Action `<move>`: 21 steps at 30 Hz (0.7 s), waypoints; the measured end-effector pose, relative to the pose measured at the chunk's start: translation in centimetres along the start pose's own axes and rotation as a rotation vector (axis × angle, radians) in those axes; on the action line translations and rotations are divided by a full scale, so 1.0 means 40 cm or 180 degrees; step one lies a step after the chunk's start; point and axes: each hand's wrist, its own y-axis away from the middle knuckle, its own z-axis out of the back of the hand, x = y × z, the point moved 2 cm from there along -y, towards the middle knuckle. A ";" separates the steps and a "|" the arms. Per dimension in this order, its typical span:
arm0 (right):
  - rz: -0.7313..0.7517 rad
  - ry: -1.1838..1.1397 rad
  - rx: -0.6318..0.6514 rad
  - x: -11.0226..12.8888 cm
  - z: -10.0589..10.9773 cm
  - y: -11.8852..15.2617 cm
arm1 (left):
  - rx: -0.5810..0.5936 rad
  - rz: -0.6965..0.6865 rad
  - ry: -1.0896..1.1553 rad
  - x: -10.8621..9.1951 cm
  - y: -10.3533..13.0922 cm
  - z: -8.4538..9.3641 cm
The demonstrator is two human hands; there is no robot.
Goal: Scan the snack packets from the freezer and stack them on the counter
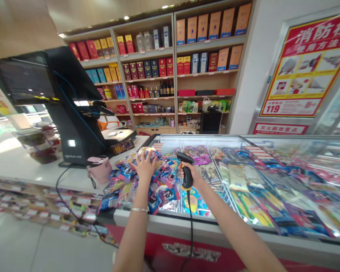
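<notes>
My left hand (145, 164) lies with fingers spread on a heap of small colourful snack packets (124, 177), mostly blue and purple. The heap rests on the left end of a glass-topped freezer. In my right hand (190, 174) is a black and yellow barcode scanner (187, 172), gripped by its handle above the glass. Its head points up and to the left, toward the heap. The scanner's cord (190, 223) hangs down over the freezer's front. Whether my left fingers pinch any packet is not visible; they look outstretched.
A black checkout terminal (73, 124) stands on the white counter (5, 158) at left, with a pink cup (99, 169) beside it. Wrapped ice creams (238, 177) fill the freezer (272, 236). Shelves (147, 54) of boxed bottles line the back wall. A cable (61, 189) drapes over the counter edge.
</notes>
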 end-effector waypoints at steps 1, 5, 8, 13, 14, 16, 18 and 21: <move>-0.0021 -0.0031 -0.0009 -0.014 0.003 -0.004 | 0.0100 -0.0017 -0.0018 -0.004 0.000 -0.011; -0.0083 -0.0098 -0.0068 -0.046 0.015 -0.007 | 0.0326 -0.0091 0.0002 -0.015 -0.019 -0.033; -0.0097 -0.0064 -0.0039 -0.050 0.017 -0.005 | 0.0437 -0.0176 0.0024 -0.020 -0.040 -0.043; -0.0126 -0.0117 0.0021 -0.055 0.023 -0.010 | 0.0217 -0.0122 0.0249 -0.022 -0.050 -0.055; -0.0118 -0.0138 0.0025 -0.057 0.024 -0.012 | 0.0061 -0.0080 0.0341 -0.019 -0.048 -0.053; -0.0080 -0.0164 0.0042 -0.060 0.027 -0.015 | -0.0237 0.0008 0.0482 -0.010 -0.044 -0.046; -0.0045 -0.0155 0.0069 -0.061 0.028 -0.016 | -0.0378 0.0061 0.0527 -0.001 -0.041 -0.040; -0.0014 -0.0129 0.0068 -0.059 0.026 -0.014 | -0.0353 0.0053 0.0501 0.009 -0.040 -0.040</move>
